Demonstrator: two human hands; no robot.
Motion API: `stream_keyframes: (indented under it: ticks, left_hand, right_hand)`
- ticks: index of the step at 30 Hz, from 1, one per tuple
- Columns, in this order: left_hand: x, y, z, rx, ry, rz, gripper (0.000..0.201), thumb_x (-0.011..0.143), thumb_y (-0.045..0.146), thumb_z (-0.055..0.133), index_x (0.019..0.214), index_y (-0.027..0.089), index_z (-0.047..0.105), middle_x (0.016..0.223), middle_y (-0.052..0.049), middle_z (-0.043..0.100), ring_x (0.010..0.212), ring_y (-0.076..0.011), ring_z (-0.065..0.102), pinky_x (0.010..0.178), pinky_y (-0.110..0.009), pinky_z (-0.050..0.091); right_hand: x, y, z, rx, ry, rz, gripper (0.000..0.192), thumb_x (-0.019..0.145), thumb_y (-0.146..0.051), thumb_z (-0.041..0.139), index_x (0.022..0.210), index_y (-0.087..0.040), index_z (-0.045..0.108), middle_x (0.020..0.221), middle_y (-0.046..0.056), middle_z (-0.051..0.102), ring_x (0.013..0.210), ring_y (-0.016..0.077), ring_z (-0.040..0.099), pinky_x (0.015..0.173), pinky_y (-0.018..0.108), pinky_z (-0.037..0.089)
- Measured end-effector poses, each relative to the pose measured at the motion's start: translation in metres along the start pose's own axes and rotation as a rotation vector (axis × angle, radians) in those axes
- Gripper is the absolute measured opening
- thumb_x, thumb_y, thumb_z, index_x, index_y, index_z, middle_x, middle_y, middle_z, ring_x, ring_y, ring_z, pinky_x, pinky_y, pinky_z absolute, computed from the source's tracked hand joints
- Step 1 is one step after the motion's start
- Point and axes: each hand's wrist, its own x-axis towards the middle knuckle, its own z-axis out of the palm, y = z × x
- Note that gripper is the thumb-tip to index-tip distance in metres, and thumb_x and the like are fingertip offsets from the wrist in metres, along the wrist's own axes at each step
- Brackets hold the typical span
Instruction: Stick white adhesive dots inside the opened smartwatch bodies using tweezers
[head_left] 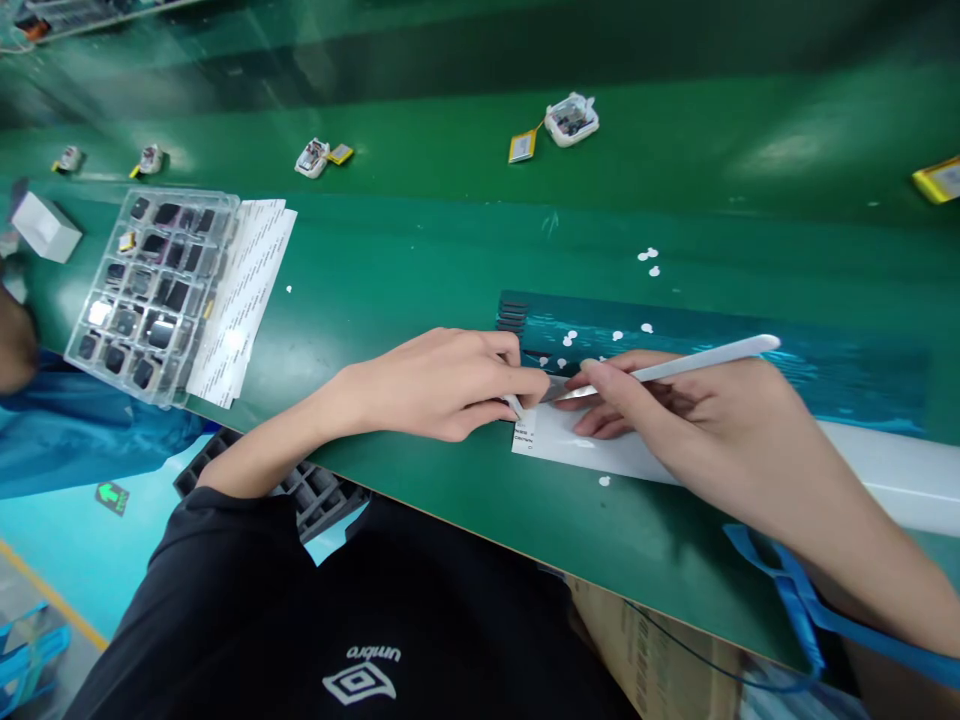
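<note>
Tweezers (pixel 660 370) in right hand (pixel 697 420) grip, tips on white strip (pixel 600 445)

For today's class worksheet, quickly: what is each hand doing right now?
Left hand: closed, fingertips pinching a small white piece at the white paper sheet.
Right hand: closed around slim white-handled tweezers.

- The person wears a black top (pixel 247 610), short in the sleeve, so the left forearm is bare below the elbow.
- On the chest sits a white logo (pixel 360 682): a double-diamond outline with small lettering above it, seen upside down from the head camera.
- The left hand (pixel 442 385) is bare, without glove or ring.
- The right hand (pixel 675 410) is bare too, and a blue strap (pixel 795 590) loops at the right forearm.
</note>
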Motion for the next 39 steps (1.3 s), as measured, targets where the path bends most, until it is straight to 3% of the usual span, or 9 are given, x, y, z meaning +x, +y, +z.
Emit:
stream_keyframes:
  ticks: [4,12,17,21,29,32,34,37,39]
  left_hand:
    - [0.000,0.001,0.001,0.003,0.020,-0.006,0.018,0.104,0.021,0.053,0.113,0.022,0.069,0.106,-0.006,0.076,0.108,-0.0208,0.070,0.072,-0.027,0.049]
    - [-0.002,0.002,-0.002,0.072,-0.014,-0.002,0.017,0.104,0.020,0.054,0.113,0.020,0.068,0.105,-0.007,0.075,0.113,-0.0222,0.069,0.068,-0.029,0.044]
    - [-0.004,0.003,-0.005,0.039,0.023,0.130,0.022,0.109,0.030,0.050,0.110,0.020,0.069,0.090,-0.005,0.072,0.091,-0.0199,0.069,0.071,-0.032,0.044]
    - [0.000,0.003,0.003,0.070,0.007,0.186,0.025,0.111,0.032,0.046,0.112,0.021,0.068,0.090,-0.004,0.071,0.078,-0.0186,0.065,0.065,-0.034,0.040]
    - [0.005,-0.008,0.014,0.079,-0.024,0.198,0.034,0.112,0.042,0.040,0.114,0.024,0.068,0.093,-0.007,0.070,0.086,-0.0208,0.064,0.069,-0.035,0.043]
    - [0.005,-0.006,0.012,0.007,-0.028,0.209,0.031,0.111,0.037,0.042,0.109,0.021,0.069,0.091,-0.007,0.073,0.084,-0.0207,0.066,0.070,-0.035,0.043]
    - [0.005,-0.002,0.010,-0.141,0.002,0.171,0.029,0.109,0.034,0.044,0.104,0.021,0.070,0.086,-0.005,0.075,0.076,-0.0177,0.065,0.070,-0.034,0.045]
    - [0.006,0.008,0.009,-0.488,0.172,-0.034,0.022,0.104,0.036,0.057,0.096,0.022,0.072,0.079,0.000,0.076,0.060,-0.0109,0.060,0.064,-0.029,0.047]
    - [0.006,0.013,0.009,-0.704,0.294,-0.163,0.016,0.099,0.035,0.066,0.094,0.021,0.074,0.081,-0.001,0.077,0.055,-0.0082,0.059,0.056,-0.026,0.047]
  right_hand:
    - [0.004,0.002,0.002,0.127,-0.092,0.061,0.054,0.096,-0.067,0.060,0.060,-0.030,0.077,0.075,0.005,0.079,0.079,0.0245,0.080,0.068,0.035,0.068]
    - [0.014,0.005,0.006,0.277,-0.204,0.131,0.055,0.091,-0.073,0.064,0.068,-0.025,0.080,0.077,0.007,0.081,0.065,0.0226,0.078,0.060,0.031,0.068]
    - [0.015,0.004,0.006,0.313,-0.195,0.165,0.059,0.087,-0.078,0.066,0.069,-0.024,0.081,0.077,0.010,0.080,0.067,0.0233,0.079,0.061,0.030,0.068]
    - [0.016,0.001,0.006,0.320,-0.176,0.163,0.062,0.082,-0.081,0.068,0.063,-0.023,0.078,0.070,0.011,0.078,0.066,0.0221,0.078,0.060,0.028,0.067]
    - [0.017,0.005,0.003,0.323,-0.155,0.196,0.062,0.080,-0.081,0.070,0.069,-0.021,0.079,0.065,0.012,0.075,0.058,0.0234,0.075,0.056,0.032,0.066]
    - [0.014,0.004,0.000,0.329,-0.090,0.203,0.061,0.083,-0.079,0.069,0.071,-0.020,0.079,0.069,0.014,0.077,0.061,0.0239,0.076,0.057,0.033,0.067]
    - [0.011,0.000,-0.002,0.357,0.054,0.175,0.054,0.087,-0.073,0.071,0.074,-0.021,0.079,0.072,0.012,0.078,0.061,0.0222,0.076,0.060,0.033,0.067]
    - [0.003,-0.007,-0.001,0.432,0.374,0.053,0.042,0.087,-0.063,0.079,0.071,-0.024,0.076,0.074,0.007,0.076,0.060,0.0202,0.074,0.061,0.036,0.067]
    - [-0.002,-0.012,0.000,0.440,0.493,-0.032,0.038,0.088,-0.058,0.080,0.068,-0.025,0.075,0.072,0.005,0.074,0.058,0.0202,0.073,0.060,0.038,0.066]
